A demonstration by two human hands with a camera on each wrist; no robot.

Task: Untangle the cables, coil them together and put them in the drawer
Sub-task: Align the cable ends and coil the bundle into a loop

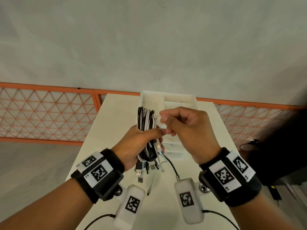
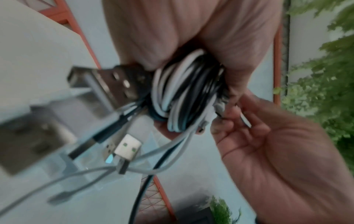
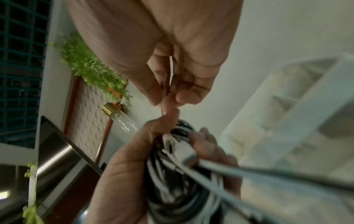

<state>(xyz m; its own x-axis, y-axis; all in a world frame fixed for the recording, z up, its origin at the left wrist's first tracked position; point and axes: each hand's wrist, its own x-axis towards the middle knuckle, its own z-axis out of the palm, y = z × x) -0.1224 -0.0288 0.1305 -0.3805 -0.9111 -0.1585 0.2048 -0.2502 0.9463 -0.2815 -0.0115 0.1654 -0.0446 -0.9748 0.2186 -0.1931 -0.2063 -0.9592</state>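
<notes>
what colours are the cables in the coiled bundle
Black and white, mixed in the coiled cable bundle; clearest in the head view.

Both hands work above the white table (image 1: 119, 117); the left hand (image 1: 141, 143) grips the cable bundle (image 1: 147, 123) and the right hand (image 1: 186, 130) pinches a thin strand beside it; behind them the white drawer organizer (image 1: 179, 98) takes the far middle of the table; the table's left strip shows bare surface; loose plugs (image 1: 140, 175) hang under the bundle.
</notes>
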